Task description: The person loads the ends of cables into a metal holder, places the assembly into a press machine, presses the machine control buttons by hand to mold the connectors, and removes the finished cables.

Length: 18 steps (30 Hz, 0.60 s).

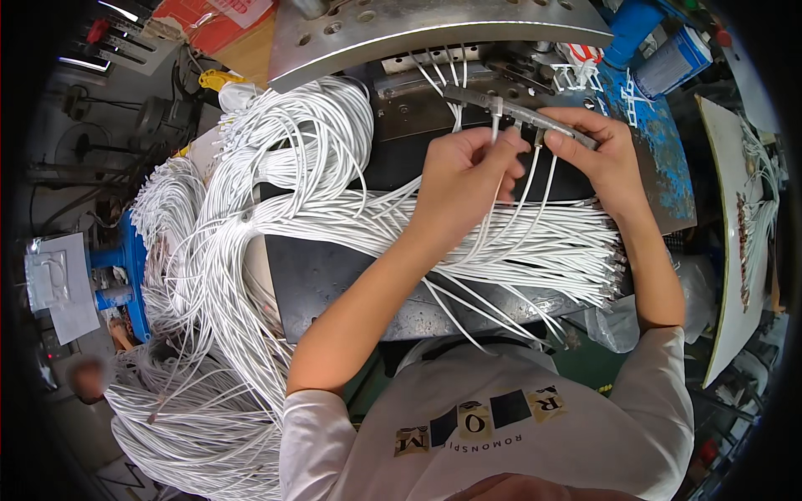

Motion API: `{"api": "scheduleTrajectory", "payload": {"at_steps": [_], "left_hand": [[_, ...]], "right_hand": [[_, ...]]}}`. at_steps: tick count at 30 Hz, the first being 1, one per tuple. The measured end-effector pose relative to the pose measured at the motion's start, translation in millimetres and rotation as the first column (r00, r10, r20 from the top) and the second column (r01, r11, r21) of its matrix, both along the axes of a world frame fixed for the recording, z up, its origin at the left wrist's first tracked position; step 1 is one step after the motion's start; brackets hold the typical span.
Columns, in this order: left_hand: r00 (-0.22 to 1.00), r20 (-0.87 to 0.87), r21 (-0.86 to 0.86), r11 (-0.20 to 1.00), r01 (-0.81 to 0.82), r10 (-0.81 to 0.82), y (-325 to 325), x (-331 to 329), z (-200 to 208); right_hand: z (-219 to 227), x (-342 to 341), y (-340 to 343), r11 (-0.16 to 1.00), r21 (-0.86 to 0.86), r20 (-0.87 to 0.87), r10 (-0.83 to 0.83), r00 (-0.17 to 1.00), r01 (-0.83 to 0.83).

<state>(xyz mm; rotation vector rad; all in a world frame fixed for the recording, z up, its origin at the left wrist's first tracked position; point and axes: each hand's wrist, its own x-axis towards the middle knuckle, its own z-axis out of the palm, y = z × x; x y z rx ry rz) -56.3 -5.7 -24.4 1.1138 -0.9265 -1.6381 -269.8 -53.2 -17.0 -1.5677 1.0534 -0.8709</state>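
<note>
My right hand (608, 157) is closed on the right end of a narrow dark metal bar (547, 120), thumb and fingers on either side of it. Several white cables (529, 185) hang from the bar by their ends. My left hand (464, 177) pinches one of these cables just below the bar, near a pale end piece (497, 106). Its fingertips are partly hidden behind the hand. Under both hands, a thick bundle of white cables (535, 242) lies across a dark work surface (322, 280), with its cut ends toward the right.
A heavy steel machine plate (443, 37) overhangs the far side, with more white cables below it. Large coiled cable bundles (288, 142) pile up at the left. A blue-and-white can (675, 63) stands at the far right, near a worn blue surface (660, 159). A white board (725, 225) stands farther right.
</note>
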Motion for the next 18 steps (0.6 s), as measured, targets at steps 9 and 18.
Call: {"api": "scheduleTrajectory", "payload": {"at_steps": [9,18], "left_hand": [[0.997,0.063,0.004,0.999,0.041,-0.042,-7,15,10],[0.998,0.055,-0.039,0.999,0.034,-0.032,-8,9,1]], "right_hand": [[-2,-4,-2,0.988,0.133,0.168,-0.103,0.98,0.081],[2,0,0,0.999,0.018,0.045,-0.046,0.998,0.045]]}}
